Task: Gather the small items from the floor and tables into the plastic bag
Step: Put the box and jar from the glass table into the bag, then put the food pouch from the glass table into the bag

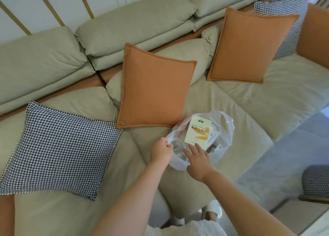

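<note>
Now | left hand (161,151) pinches plastic bag (225,138) rim | right hand (198,160) fingers spread, touching cream box (197,131) inside

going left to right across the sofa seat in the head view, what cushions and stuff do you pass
black-and-white houndstooth cushion → nearer orange square cushion → clear plastic bag holding a cream box, left hand pinching its rim → farther orange square cushion → second houndstooth cushion

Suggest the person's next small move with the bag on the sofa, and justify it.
Probably nudge the cream box deeper with the right hand: it sticks up out of the plastic bag, whose rim the left hand pinches open, and the straight right fingers reach toward it.
</note>
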`<move>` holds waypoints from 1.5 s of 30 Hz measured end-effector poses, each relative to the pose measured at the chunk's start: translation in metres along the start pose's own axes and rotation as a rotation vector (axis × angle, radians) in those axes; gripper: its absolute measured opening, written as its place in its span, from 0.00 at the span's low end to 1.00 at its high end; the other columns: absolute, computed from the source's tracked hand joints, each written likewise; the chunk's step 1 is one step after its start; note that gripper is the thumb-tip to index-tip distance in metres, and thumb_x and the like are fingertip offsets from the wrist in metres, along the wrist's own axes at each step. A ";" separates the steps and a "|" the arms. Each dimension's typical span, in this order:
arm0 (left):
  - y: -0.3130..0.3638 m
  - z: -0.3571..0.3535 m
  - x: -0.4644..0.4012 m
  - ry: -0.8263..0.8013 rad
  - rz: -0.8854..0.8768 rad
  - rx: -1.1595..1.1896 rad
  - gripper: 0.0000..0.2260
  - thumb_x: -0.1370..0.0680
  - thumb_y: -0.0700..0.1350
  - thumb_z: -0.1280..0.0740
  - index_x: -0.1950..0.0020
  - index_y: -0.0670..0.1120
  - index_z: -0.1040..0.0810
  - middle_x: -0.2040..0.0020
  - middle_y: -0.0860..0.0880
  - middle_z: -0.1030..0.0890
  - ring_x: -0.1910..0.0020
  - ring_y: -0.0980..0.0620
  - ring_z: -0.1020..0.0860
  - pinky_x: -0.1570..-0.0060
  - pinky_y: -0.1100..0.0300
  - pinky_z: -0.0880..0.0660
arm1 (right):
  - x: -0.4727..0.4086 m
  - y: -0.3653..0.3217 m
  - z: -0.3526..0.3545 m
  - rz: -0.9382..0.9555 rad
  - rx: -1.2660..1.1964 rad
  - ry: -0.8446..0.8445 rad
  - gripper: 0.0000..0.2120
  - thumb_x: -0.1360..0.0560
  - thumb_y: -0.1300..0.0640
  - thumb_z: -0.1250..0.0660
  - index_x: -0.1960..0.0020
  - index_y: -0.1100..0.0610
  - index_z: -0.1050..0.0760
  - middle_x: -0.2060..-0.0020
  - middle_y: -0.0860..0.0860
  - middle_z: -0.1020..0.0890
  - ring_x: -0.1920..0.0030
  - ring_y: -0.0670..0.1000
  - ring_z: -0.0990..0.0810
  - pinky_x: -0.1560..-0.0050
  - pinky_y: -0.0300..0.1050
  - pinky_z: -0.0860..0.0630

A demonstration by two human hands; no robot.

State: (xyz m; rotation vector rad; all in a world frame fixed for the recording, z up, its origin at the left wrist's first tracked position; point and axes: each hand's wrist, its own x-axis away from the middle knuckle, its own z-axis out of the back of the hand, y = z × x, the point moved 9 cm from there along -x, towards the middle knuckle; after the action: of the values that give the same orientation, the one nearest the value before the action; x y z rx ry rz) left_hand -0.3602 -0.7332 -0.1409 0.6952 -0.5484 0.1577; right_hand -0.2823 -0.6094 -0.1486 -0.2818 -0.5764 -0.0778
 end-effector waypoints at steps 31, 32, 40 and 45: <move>0.173 -0.206 0.116 -0.483 -0.501 -0.896 0.15 0.22 0.46 0.40 0.35 0.47 0.28 0.38 0.45 0.23 0.37 0.43 0.26 0.39 0.52 0.30 | 0.134 0.234 0.028 -0.303 -0.122 -0.028 0.25 0.22 0.51 0.43 0.26 0.53 0.41 0.32 0.55 0.29 0.31 0.56 0.32 0.32 0.53 0.37; 0.185 -0.220 0.123 -0.505 -0.510 -0.902 0.16 0.22 0.46 0.40 0.35 0.47 0.27 0.37 0.45 0.23 0.36 0.43 0.26 0.39 0.53 0.30 | 0.142 0.250 0.027 -0.320 -0.131 -0.031 0.25 0.22 0.51 0.43 0.27 0.53 0.41 0.33 0.55 0.28 0.32 0.56 0.31 0.33 0.53 0.36; 0.290 -0.332 0.185 -0.651 -0.704 -1.024 0.18 0.23 0.51 0.38 0.35 0.47 0.26 0.35 0.44 0.24 0.36 0.44 0.26 0.38 0.54 0.29 | 0.223 0.386 0.019 -0.563 -0.323 0.053 0.20 0.22 0.51 0.45 0.31 0.55 0.34 0.34 0.55 0.27 0.34 0.57 0.29 0.36 0.51 0.33; 0.338 -0.404 0.222 -0.735 -0.872 -1.155 0.20 0.22 0.53 0.37 0.34 0.46 0.27 0.33 0.44 0.25 0.34 0.46 0.27 0.35 0.54 0.29 | 0.282 0.454 0.006 -0.767 -0.493 0.127 0.20 0.23 0.51 0.43 0.31 0.53 0.33 0.35 0.54 0.26 0.35 0.57 0.28 0.36 0.51 0.32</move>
State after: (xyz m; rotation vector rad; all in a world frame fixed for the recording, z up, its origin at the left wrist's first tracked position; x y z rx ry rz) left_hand -0.1065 -0.2234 -0.0890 -0.2313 -0.8497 -1.1988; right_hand 0.0188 -0.1708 -0.0988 -0.5160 -0.5066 -0.9812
